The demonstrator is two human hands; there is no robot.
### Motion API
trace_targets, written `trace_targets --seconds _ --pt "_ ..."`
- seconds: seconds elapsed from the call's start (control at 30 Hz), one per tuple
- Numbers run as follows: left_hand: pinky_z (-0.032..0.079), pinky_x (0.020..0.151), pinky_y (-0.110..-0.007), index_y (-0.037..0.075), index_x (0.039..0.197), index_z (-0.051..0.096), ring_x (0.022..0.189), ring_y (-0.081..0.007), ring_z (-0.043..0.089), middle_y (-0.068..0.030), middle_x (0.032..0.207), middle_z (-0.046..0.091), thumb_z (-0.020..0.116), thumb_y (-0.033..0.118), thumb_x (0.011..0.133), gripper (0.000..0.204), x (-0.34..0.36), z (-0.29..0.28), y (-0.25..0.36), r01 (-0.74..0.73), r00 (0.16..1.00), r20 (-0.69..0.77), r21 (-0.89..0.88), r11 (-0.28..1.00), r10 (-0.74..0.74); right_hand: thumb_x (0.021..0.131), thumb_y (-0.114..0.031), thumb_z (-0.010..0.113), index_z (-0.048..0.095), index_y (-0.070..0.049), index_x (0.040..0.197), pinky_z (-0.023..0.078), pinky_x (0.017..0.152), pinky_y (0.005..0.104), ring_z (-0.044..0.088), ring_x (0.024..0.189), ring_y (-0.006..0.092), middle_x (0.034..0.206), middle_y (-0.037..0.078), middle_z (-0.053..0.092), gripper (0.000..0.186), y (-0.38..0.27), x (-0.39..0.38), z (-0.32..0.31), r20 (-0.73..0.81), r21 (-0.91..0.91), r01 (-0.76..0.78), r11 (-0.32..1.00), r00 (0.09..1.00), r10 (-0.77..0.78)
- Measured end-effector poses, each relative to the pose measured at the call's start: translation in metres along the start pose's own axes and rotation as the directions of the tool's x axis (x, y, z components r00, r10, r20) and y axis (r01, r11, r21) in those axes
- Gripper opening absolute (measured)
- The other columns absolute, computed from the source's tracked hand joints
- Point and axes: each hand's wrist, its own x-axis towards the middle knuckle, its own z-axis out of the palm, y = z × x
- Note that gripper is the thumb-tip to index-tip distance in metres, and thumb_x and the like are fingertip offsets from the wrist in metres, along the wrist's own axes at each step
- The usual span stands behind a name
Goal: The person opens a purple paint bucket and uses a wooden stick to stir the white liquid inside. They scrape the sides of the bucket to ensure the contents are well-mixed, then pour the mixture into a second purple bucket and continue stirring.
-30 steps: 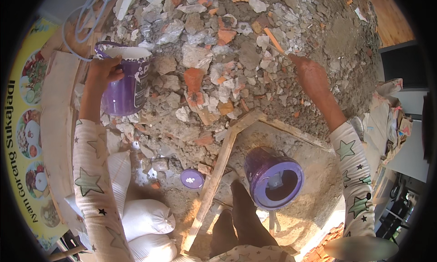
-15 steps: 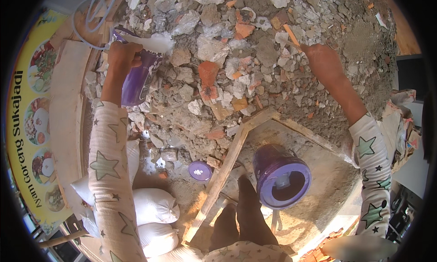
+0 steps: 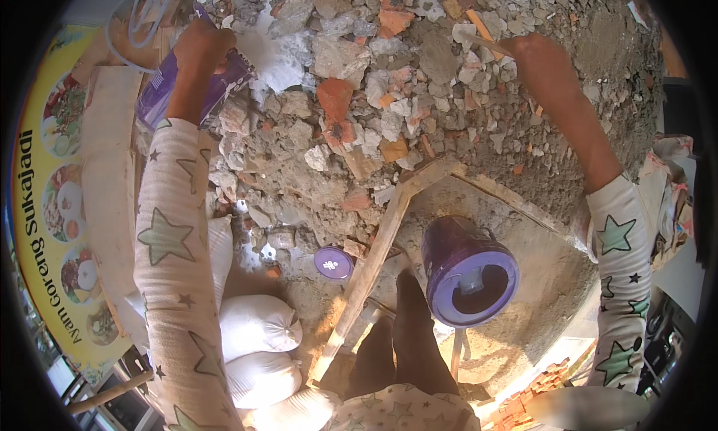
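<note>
Left hand (image 3: 200, 49) grips a tipped purple bucket (image 3: 155, 93) near its rim, upper left, right hand (image 3: 537, 55) pinches a thin stick (image 3: 488, 46), upper right; single-handed hold could let the bucket twist loose onto the rubble (image 3: 299, 135).

2 held things: a tipped purple bucket (image 3: 155, 93) and a thin stick (image 3: 485, 44).
The bucket leans far over in the left hand (image 3: 200, 48), mouth turned toward the upper right, its rim streaked white; the hand and forearm hide part of its wall, and whether it touches the rubble (image 3: 441, 60) cannot be told. White material (image 3: 283, 60) spreads over the stones just beside the mouth. The stick, brownish, juts leftward from the right hand (image 3: 544, 63), slightly slanted.
</note>
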Motion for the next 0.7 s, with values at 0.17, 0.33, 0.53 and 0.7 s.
trace_targets --seconds 0.17,0.33,0.53,0.7 --pt "0.058 0.054 -0.034 -0.004 0.070 0.065 0.054 -0.0263 0.069 -0.0158 0.066 0.067 0.066 0.016 0.071 0.020 -0.001 0.016 0.026 -0.101 0.988 -0.098 0.155 0.983 0.117 0.084 -0.003 0.063 0.070 -0.011 0.102 0.058 0.075 0.0415 0.069 0.091 0.0290 0.095 0.011 0.068 0.021 0.000 0.002 0.001 0.060 0.019 -0.097 0.995 0.994 0.096" --pt "0.059 0.060 -0.037 -0.004 0.080 0.067 0.057 -0.0287 0.070 -0.0174 0.071 0.069 0.067 0.019 0.072 0.025 0.022 0.025 0.018 -0.191 0.976 -0.049 0.280 0.941 0.213 0.087 -0.005 0.060 0.070 -0.012 0.105 0.056 0.076 0.0428 0.068 0.092 0.0288 0.096 0.012 0.067 0.022 0.006 0.001 0.014 -0.011 0.038 -0.033 0.999 0.999 0.034" --pt "0.054 0.080 -0.047 -0.002 0.089 0.071 0.092 -0.0406 0.067 -0.0261 0.093 0.069 0.065 0.018 0.072 0.027 0.018 0.031 0.027 -0.206 0.945 -0.166 0.371 0.906 0.283 0.082 0.003 0.062 0.071 -0.014 0.117 0.058 0.077 0.0411 0.068 0.081 0.0300 0.095 0.014 0.069 0.040 0.023 0.006 0.021 -0.085 0.060 0.096 0.994 0.992 -0.090" --pt "0.053 0.082 -0.049 -0.003 0.088 0.070 0.093 -0.0417 0.066 -0.0270 0.093 0.068 0.062 0.016 0.073 0.025 0.015 0.031 0.032 -0.271 0.925 -0.147 0.390 0.880 0.350 0.083 0.004 0.061 0.072 -0.011 0.114 0.057 0.078 0.0422 0.067 0.084 0.0301 0.098 0.013 0.069 0.036 0.027 0.007 0.022 0.008 0.132 -0.013 0.991 1.000 0.013"
